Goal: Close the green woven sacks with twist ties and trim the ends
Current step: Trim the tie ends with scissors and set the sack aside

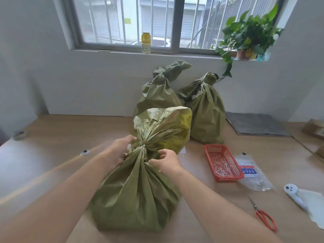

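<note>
Two hands (left gripping, right loose) flank the sack neck; scissors nearby.

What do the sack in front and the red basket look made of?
Sack: probably woven plastic fabric, olive green, slight sheen, crisp creases at its gathered neck. Red basket: likely moulded plastic, judging by its open grid walls and uniform glossy colour.

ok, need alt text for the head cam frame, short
Two bare hands work at the gathered neck of a green woven sack on a wooden table, left hand gripping the neck, right hand beside it. Two tied sacks stand behind; a red basket and red-handled scissors lie to the right.
</note>
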